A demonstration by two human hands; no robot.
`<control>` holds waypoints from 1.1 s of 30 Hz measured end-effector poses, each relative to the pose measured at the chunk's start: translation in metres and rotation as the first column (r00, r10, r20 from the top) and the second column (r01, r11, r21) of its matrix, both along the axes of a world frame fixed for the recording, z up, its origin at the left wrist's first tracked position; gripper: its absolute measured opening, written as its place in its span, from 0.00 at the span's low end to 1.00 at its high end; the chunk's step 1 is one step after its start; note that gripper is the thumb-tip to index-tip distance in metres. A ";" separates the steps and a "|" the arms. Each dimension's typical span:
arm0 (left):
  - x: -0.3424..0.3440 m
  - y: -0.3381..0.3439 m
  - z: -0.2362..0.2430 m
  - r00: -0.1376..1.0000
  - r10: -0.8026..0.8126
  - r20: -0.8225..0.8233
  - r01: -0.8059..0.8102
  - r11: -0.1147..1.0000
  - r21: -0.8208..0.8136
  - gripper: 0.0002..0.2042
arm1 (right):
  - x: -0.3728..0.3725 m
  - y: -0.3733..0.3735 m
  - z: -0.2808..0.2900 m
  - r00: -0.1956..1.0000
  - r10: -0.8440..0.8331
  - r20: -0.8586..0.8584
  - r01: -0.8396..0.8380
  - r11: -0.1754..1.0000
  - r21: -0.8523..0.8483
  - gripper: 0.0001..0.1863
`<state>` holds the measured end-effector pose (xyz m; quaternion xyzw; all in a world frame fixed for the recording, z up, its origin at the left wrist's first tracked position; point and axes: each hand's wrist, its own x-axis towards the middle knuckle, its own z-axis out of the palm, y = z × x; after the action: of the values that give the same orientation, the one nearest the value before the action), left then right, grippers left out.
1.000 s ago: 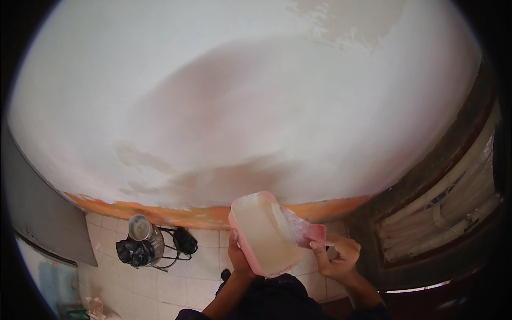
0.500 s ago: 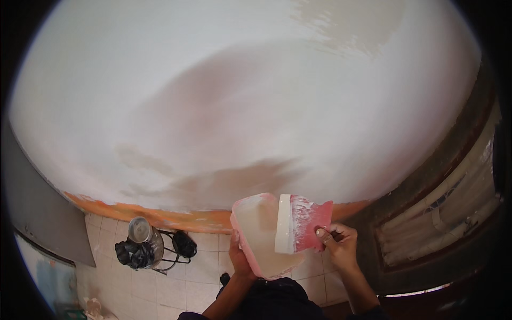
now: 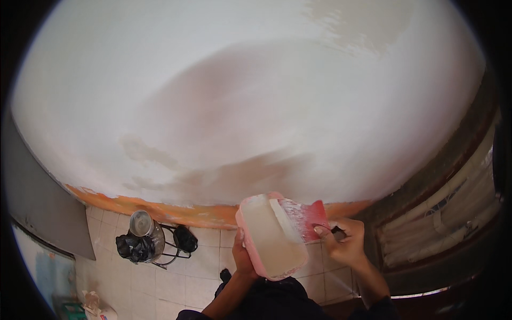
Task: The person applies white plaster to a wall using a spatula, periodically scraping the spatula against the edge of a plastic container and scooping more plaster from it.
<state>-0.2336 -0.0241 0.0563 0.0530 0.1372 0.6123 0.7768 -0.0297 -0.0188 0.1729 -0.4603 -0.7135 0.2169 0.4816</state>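
My left hand [image 3: 244, 258] grips the left side of a pink rectangular tray [image 3: 246, 234], tilted in front of my body. Creamy off-white putty [image 3: 272, 234] covers the inside of the tray. In my right hand [image 3: 345, 242] is a wide red putty spreader [image 3: 310, 220], pinched between thumb and fingers at its right side. White smears coat the spreader's face, and its putty-covered edge rests at the tray's right rim. Beyond them rises a white wall [image 3: 256, 106] with a wet-looking brownish patch [image 3: 240, 176] low down and a beige patch [image 3: 368, 24] high up.
An orange strip [image 3: 133, 206] runs along the wall's foot. On the tiled floor [image 3: 202, 272], left, a metal container [image 3: 141, 223] and black plastic bags [image 3: 133, 248] sit by a dark-framed stool [image 3: 169, 250]. Tubs [image 3: 101, 309] stand lower left. A dark-framed window [image 3: 437, 218] lies right.
The spreader has moved left and tilted, its edge now against the tray's rim. The tray has shifted slightly right, showing more putty. My right hand has turned.
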 end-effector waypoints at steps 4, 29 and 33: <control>0.001 0.000 0.002 1.000 0.015 -0.006 -0.015 1.000 -0.003 0.31 | 0.003 0.000 -0.003 0.999 0.006 0.043 -0.011 0.995 0.101 0.05; -0.003 0.001 -0.003 1.000 0.025 -0.009 -0.025 0.999 0.021 0.31 | 0.002 -0.006 -0.020 0.997 0.062 0.049 -0.067 0.991 0.114 0.05; -0.003 -0.002 0.000 1.000 0.014 -0.010 -0.014 1.000 -0.004 0.30 | 0.007 -0.011 -0.020 0.997 0.046 0.068 -0.058 0.983 0.176 0.07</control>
<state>-0.2368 -0.0262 0.0560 0.0533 0.1427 0.6173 0.7719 -0.0227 -0.0294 0.1529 -0.4035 -0.7568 0.1501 0.4919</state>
